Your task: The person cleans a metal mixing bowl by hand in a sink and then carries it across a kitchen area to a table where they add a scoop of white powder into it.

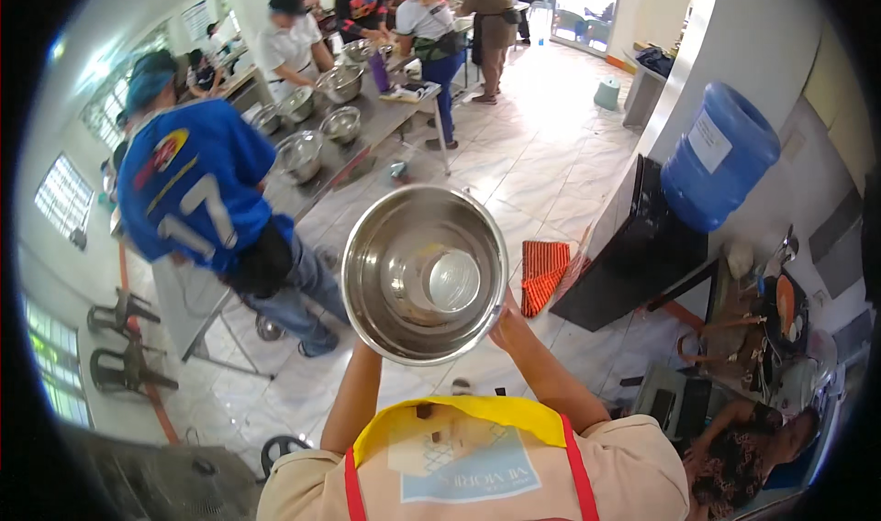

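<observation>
A round stainless steel mixing bowl [368, 273] is held up in front of my chest, its open top facing me. Inside it, right of the middle, lies a smaller round, shiny, clear or metal item [455, 281]; its exact kind I cannot tell. My right hand [506, 323] grips the bowl's right side near the rim, part of the fingers hidden behind it. My left forearm reaches up to the bowl's lower left, and the left hand itself is hidden behind the bowl.
A person in a blue jersey [199, 177] stands at left beside a long metal table [372, 118] bearing several steel bowls. At right, a black cabinet [619, 259] holds a blue water jug [719, 156]; an orange striped mat [544, 277] lies on the tiled floor.
</observation>
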Motion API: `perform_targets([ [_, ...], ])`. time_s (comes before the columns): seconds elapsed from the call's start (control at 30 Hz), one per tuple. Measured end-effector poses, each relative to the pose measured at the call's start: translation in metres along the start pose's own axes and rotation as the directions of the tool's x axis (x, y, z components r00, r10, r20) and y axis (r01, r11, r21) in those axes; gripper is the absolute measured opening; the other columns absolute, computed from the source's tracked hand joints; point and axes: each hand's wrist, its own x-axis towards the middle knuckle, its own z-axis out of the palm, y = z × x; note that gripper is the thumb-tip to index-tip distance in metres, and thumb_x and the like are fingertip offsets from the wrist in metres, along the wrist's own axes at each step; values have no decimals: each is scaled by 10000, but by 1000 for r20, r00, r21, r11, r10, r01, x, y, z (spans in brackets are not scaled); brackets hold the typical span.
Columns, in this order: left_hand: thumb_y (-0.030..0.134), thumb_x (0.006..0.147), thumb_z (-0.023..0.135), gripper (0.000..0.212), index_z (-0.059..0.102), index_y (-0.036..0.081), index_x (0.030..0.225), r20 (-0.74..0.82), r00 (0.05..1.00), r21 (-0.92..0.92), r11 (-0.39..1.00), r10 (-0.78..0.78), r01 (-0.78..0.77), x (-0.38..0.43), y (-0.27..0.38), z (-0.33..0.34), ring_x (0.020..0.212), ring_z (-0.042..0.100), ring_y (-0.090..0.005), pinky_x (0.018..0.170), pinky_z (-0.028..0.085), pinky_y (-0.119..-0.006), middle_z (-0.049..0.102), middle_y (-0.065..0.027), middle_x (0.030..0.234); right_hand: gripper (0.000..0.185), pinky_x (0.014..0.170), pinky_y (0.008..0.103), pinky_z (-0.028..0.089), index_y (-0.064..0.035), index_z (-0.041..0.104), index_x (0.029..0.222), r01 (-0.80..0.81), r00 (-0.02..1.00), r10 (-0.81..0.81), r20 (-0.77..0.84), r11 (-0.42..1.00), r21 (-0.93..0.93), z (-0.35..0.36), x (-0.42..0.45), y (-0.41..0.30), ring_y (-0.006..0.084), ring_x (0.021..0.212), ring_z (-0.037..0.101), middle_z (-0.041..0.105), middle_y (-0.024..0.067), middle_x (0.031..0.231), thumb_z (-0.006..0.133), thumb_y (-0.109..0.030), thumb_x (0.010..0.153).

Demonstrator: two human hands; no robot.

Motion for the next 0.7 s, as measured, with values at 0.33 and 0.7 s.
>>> perform_targets([
  [0.33, 519, 917, 222, 636, 191, 97, 1392, 282, 915, -237, 903, -290, 359, 300, -58, 109, 1247, 336, -217, 1043, 197, -353, 344, -116, 1365, 583, 987, 404, 363, -94, 267, 1353, 37, 978, 106, -182, 763, 646, -151, 311, -38, 225, 1183, 410, 362, 90, 1334, 383, -447, 905],
  [0.7, 589, 887, 190, 707, 172, 100, 1398, 589, 800, -313, 880, -115, 357, 727, -116, 365, 1317, 191, -270, 1062, 78, -441, 246, -142, 1416, 582, 988, 410, 359, -93, 280, 1347, 320, 881, -113, -460, 859, 401, -396, 609, -185, 232, 1182, 410, 370, 91, 1329, 384, -451, 899],
])
